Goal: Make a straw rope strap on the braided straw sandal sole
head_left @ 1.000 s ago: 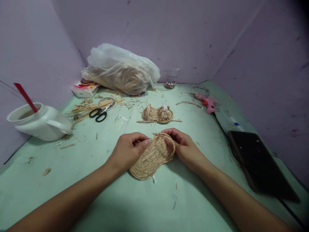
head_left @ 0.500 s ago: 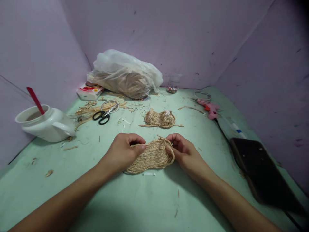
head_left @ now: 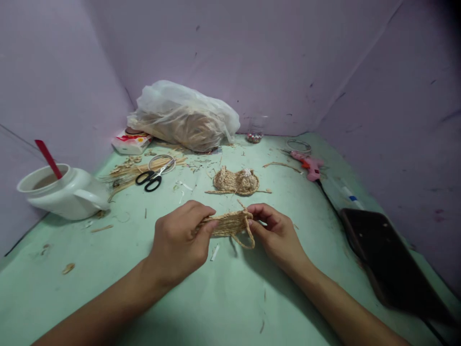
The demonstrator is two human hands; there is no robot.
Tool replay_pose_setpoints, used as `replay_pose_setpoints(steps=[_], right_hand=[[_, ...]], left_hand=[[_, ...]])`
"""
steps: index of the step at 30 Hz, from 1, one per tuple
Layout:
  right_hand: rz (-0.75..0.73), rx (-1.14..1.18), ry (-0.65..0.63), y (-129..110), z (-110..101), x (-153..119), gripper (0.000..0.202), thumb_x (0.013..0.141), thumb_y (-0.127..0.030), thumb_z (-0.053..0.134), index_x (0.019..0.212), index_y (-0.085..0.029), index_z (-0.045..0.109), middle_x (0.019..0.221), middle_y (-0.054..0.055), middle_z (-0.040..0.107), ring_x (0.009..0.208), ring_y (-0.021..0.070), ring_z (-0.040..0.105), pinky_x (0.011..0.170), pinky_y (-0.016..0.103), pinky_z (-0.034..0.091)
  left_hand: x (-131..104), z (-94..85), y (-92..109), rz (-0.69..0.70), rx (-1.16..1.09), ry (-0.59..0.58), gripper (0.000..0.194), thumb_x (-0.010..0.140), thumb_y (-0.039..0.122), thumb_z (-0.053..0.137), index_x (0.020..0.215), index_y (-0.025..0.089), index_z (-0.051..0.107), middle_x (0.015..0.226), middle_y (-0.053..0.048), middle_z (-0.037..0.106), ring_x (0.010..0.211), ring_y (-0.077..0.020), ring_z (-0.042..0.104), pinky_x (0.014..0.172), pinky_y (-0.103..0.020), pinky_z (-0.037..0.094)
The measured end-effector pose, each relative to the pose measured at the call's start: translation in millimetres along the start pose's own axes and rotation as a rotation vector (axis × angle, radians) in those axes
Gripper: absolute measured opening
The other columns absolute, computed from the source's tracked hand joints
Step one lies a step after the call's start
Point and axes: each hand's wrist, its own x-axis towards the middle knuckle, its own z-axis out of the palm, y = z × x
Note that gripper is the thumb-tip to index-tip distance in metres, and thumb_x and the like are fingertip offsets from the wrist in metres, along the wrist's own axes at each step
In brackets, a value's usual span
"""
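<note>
Just below frame centre, the left hand [head_left: 185,240] clasped the woven piece [head_left: 228,224] and the right hand [head_left: 275,229] pinched its corded end [head_left: 246,217]; the step seemed edge-fitting, the next move probably needing a steady hold

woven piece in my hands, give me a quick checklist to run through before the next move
1. Left hand has a grip on the woven piece: ok, thumb and fingers close on its left part.
2. Right hand is at the other end: ok, thumb and fingers meet the right edge.
3. Cord loop lies flush: not ok, it hangs out below the piece.
4. Left end looks sound: cannot tell, the left hand covers it.
5. Scissors are clear of both hands: ok, they lie beyond the left hand.
6. Pink glue gun is hot: cannot tell from the picture.
</note>
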Motion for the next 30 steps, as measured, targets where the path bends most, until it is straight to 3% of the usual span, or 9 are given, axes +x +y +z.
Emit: replay_pose_setpoints(steps=[5,10,13,17,23,30], right_hand=[[0.041,0.01,-0.022,-5.2,-4.7,-0.7,0.021,0.066,-0.023,0.064,0.086,-0.017,0.061,0.082,0.004,0.063,0.074,0.0162,0.056,0.063,0.026,0.045],[-0.082,0.022,-0.066,-14.8,-7.5,-5.7,0.024,0.074,-0.026,0.051,0.094,-0.02,0.064,0.097,0.006,0.064,0.092,0.0227,0.057,0.079,0.034,0.043],[-0.112,-0.141,-0.058,-17.0,1.5,-9.3,0.029,0.069,-0.032,0.061,0.095,-0.02,0.062,0.1,0.007,0.063,0.091,0.0232,0.057,0.078,0.034,0.043],[-0.066,-0.109,-0.075,-14.7,13.7,-10.7,0.022,0.072,-0.03,0.06,0.09,-0.018,0.058,0.081,0.003,0.062,0.068,0.0146,0.056,0.061,0.027,0.044],[-0.005,-0.003,-0.086,-14.1,15.0,-8.9,0.019,0.074,-0.036,0.058,0.072,-0.018,0.054,0.055,-0.005,0.047,0.046,0.0081,0.042,0.044,0.021,0.033],[0.005,0.015,-0.034,-14.0,17.5,-8.1,0.023,0.071,-0.037,0.061,0.067,-0.016,0.054,0.057,-0.003,0.048,0.051,0.0089,0.042,0.05,0.022,0.034]], left_hand=[[1.4,4.0,-0.6,-0.157,-0.05,-0.163,0.013,0.077,0.019,0.053,0.072,0.019,0.065,0.071,0.0,0.063,0.064,-0.0126,0.056,0.059,-0.024,0.04],[2.1,-0.1,3.0,-0.155,-0.088,-0.193,0.014,0.076,0.018,0.052,0.072,0.019,0.065,0.071,-0.001,0.062,0.064,-0.0125,0.055,0.059,-0.024,0.04],[1.8,0.2,4.2,-0.16,-0.116,-0.219,0.015,0.077,0.019,0.051,0.073,0.019,0.066,0.071,-0.001,0.062,0.065,-0.0128,0.055,0.06,-0.024,0.04],[0.6,5.1,5.8,-0.211,-0.141,-0.173,0.014,0.076,0.021,0.051,0.079,0.019,0.065,0.076,-0.001,0.065,0.07,-0.0139,0.057,0.063,-0.025,0.042],[-2.4,7.3,7.7,-0.225,-0.155,-0.129,0.01,0.076,0.022,0.052,0.073,0.018,0.06,0.069,0.001,0.062,0.064,-0.0123,0.055,0.06,-0.024,0.041],[-3.1,9.9,4.5,-0.09,-0.108,-0.096,0.007,0.074,0.02,0.055,0.076,0.019,0.061,0.075,-0.001,0.064,0.069,-0.0135,0.056,0.064,-0.025,0.042]])
